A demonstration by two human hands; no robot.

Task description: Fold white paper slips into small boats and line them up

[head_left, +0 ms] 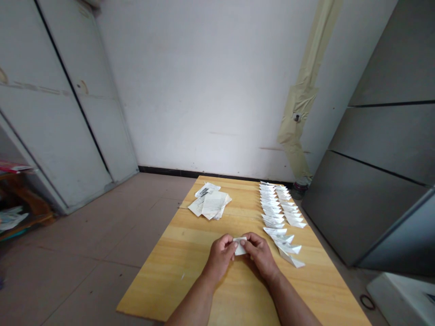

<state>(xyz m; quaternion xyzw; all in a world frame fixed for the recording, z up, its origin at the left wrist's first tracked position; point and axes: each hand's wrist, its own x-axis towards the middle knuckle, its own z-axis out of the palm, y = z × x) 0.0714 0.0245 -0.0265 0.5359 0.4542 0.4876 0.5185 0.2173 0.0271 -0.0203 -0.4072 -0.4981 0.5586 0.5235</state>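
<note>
**"Folded white paper (240, 246): where?"**

**"Pinched between the left hand's fingers (228, 242) and the right hand's fingers (246, 240), over the bench (190, 290)."**

**"Handling?"**

**"Light, soft, quick to crease; best taken by the edges. Row of paper folds (272, 203) just right of the fingers."**

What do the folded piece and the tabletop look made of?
The folded piece looks like thin white paper, matte, with crisp creases. The tabletop looks like pale varnished wood: grain lines, joined strips and a soft sheen, though veneer is possible.
</note>
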